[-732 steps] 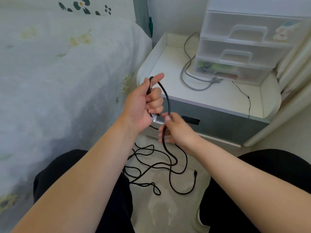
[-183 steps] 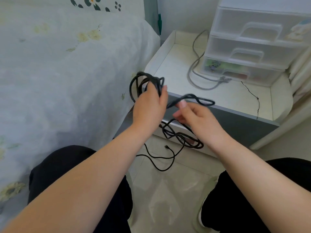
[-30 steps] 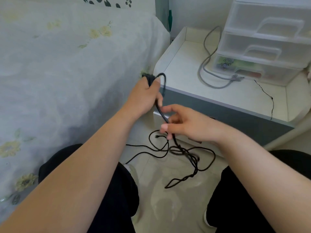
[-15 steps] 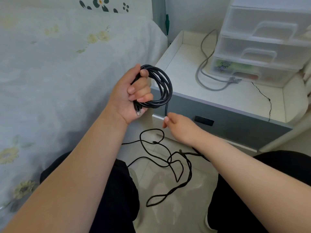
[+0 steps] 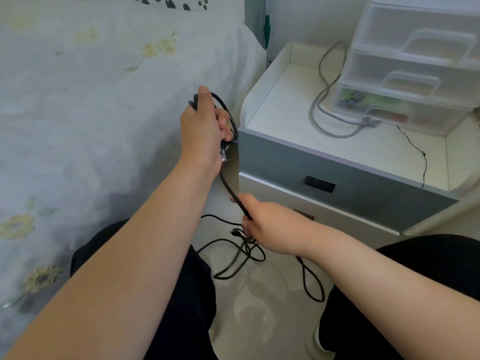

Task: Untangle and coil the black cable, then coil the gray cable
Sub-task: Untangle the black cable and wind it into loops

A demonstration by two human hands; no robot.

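Note:
My left hand (image 5: pixel 204 128) grips a small coil of the black cable (image 5: pixel 231 189) beside the bed, with a clear plug end hanging below the palm. A taut stretch of that cable runs down to my right hand (image 5: pixel 270 224), which is closed around it low in front of the nightstand. Below that hand the remaining black cable lies in loose tangled loops on the floor between my knees. The gray cable (image 5: pixel 335 126) lies uncoiled on the nightstand top, partly behind the drawer unit.
A gray-fronted nightstand (image 5: pixel 345 178) stands to the right, with a clear plastic drawer unit (image 5: pixel 415 63) and a thin black wire (image 5: pixel 415 149) on top. A bed (image 5: pixel 91 100) with a floral cover fills the left. Pale tiled floor (image 5: pixel 259 315) shows between my legs.
My left hand has turned its back to the camera, hiding most of the coil. My right hand has slid down the cable toward the floor, pulling the stretch taut.

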